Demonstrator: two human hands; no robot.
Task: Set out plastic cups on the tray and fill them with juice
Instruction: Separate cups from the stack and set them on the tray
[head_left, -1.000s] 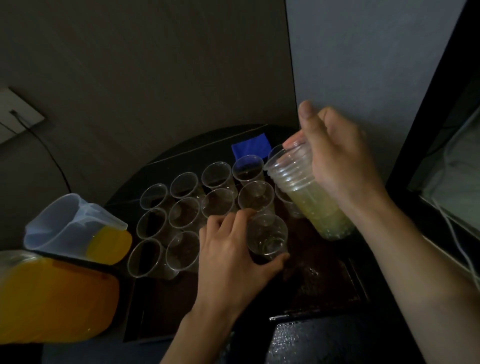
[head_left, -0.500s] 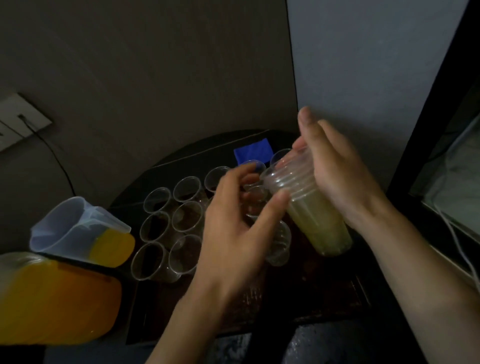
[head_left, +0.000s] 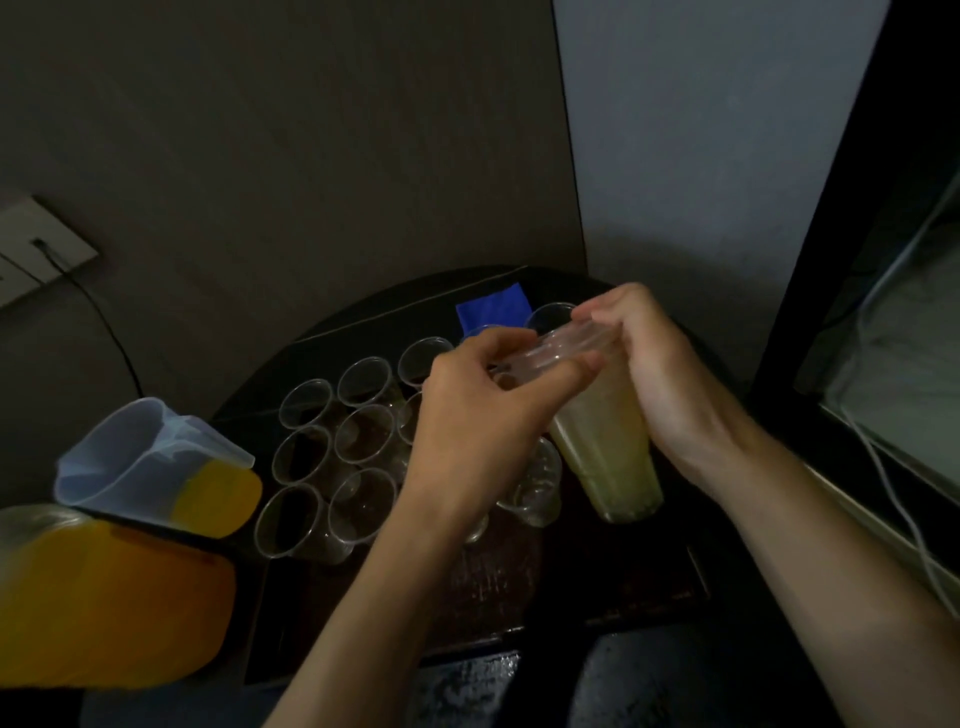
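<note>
So, which step is in hand?

— Setting out, I'd judge, not pouring. The right hand (head_left: 670, 395) is wrapped round a stack of cups (head_left: 602, 447), which is tilted with its mouth up and away from that palm. The left hand (head_left: 478, 415) has its thumb and curled fingers pinched on the rim of the top cup (head_left: 561, 345), at the stack's mouth.

And the tray?

— The tray (head_left: 498, 587) lies under both grips. Rows of empty cups (head_left: 363, 382) stand on it beyond and to the left of the left hand. One lone cup (head_left: 535, 488) stands just beside the stack's base. Bare tray shows on the near side, below the wrists.

Any juice poured?

— None that I can make out, though it is dim. The jug (head_left: 156, 462), part full of orange juice, sits well to the left of the left hand, with a larger juice container (head_left: 104, 597) nearer the person. Neither is touched.

What does the next move call for?

— The right hand must hold the stack firm while the left draws the top cup straight out along the stack's axis. Nested cups cling, so two may come away together. The freed cup then goes down upright on bare tray near the lone cup, without knocking the rows.
</note>
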